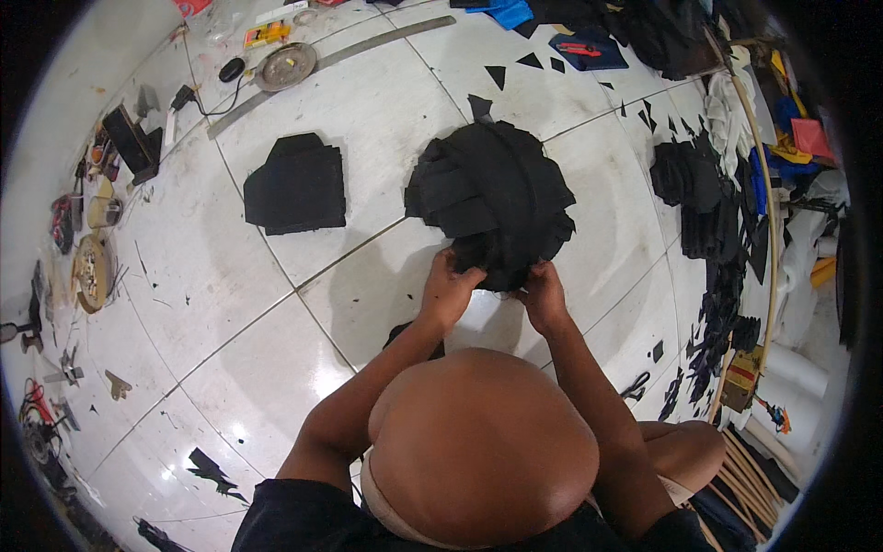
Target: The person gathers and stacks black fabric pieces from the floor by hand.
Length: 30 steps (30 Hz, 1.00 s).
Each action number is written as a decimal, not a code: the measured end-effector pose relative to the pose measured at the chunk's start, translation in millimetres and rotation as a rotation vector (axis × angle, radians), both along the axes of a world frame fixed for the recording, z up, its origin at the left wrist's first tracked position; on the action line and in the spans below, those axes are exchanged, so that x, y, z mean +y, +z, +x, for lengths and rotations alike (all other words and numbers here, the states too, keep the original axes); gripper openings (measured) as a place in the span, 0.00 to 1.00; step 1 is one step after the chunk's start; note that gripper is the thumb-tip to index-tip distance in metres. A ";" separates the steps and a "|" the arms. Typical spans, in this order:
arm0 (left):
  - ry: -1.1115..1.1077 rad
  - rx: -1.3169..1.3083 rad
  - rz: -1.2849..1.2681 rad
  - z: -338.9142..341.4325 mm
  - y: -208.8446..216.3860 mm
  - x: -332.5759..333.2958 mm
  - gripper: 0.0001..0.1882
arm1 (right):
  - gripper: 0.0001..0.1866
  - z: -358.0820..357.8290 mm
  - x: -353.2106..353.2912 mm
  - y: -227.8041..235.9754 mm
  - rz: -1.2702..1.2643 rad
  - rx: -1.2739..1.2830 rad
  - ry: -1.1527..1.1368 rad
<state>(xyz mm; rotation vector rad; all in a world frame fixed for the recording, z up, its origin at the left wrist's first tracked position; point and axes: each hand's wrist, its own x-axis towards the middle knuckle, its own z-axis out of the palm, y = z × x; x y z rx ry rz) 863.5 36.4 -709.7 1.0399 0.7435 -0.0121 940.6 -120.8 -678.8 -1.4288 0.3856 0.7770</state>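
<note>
A round, layered pile of black cloth pieces (501, 184) lies on the white tiled floor in front of me. My left hand (450, 287) pinches the pile's near edge, thumb pointing inward. On the same edge, a little to the right, my right hand (543, 293) has its fingers closed on the cloth; its fingertips are partly hidden. Left of the pile, apart from it, sits a flat stack of cut black cloth panels (296, 187).
A long metal ruler (368, 46) and a round metal dish (286, 67) lie at the far left. Black scraps (496, 76) are scattered beyond the pile. Folded black cloth (706, 193) lies to the right, with black-handled scissors (635, 386) nearer. My bent knee (483, 442) fills the near middle.
</note>
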 end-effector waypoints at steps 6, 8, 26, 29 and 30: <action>-0.176 -0.071 -0.137 8.7 20.8 2.5 0.25 | 0.37 2.9 -7.1 -7.6 0.141 0.042 0.010; -0.147 -0.050 0.122 7.2 3.7 -4.5 0.26 | 0.42 4.6 3.7 -1.8 0.117 0.058 0.070; -0.265 0.020 -0.250 21.8 23.6 24.1 0.29 | 0.62 13.6 17.2 13.1 0.226 0.136 0.146; -0.283 -0.060 -0.239 22.8 42.4 26.2 0.32 | 0.65 17.9 6.2 -1.4 0.205 0.157 0.080; -0.255 -0.009 -0.071 23.0 54.1 22.7 0.25 | 0.67 20.0 2.9 -4.2 0.223 0.197 0.108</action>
